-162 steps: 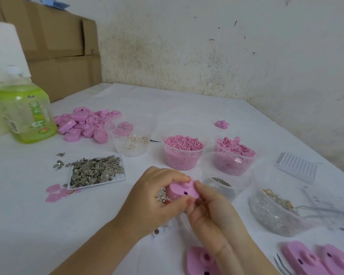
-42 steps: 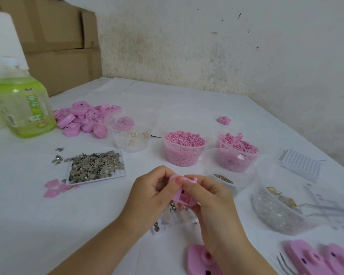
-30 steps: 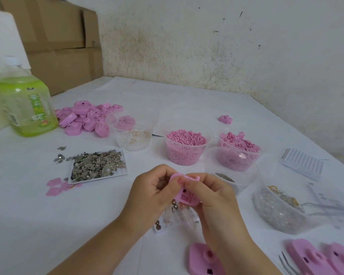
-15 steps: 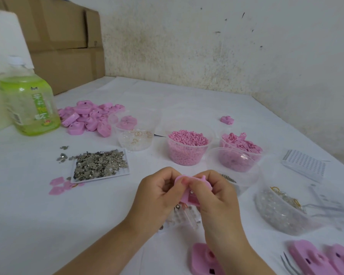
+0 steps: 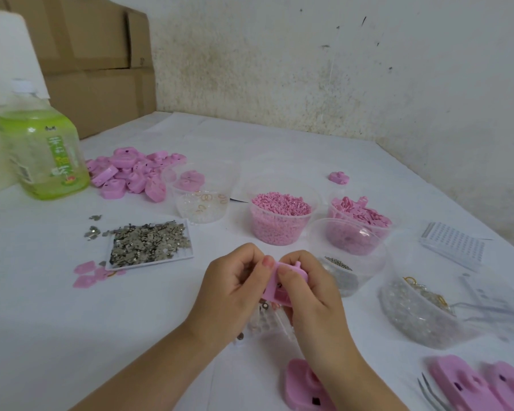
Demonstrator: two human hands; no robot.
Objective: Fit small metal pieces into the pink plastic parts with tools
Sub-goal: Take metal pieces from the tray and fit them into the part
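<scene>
Right of metal-piece tray [image 5: 149, 262], above bench [image 5: 57, 321]: pink part [image 5: 281, 287] held on edge between both hands. Left hand [image 5: 232, 292] fingers [image 5: 267, 262] curled, thumb tip pinching part's left edge. Right hand [image 5: 312, 298] fingers clamped round right side, thumb on front face.

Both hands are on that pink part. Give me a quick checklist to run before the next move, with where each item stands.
1. Pink part secured: ok. The left hand and right hand both pinch it above the table.
2. Metal piece seated in it: cannot tell. Fingers cover most of the part.
3. Tool in hand: not ok. The tweezers lie on the table at the near right, untouched.
4. Metal pieces in supply: ok. The white tray is heaped with them.
5. Next part ready: ok. A spare pink part lies by the right forearm.
</scene>
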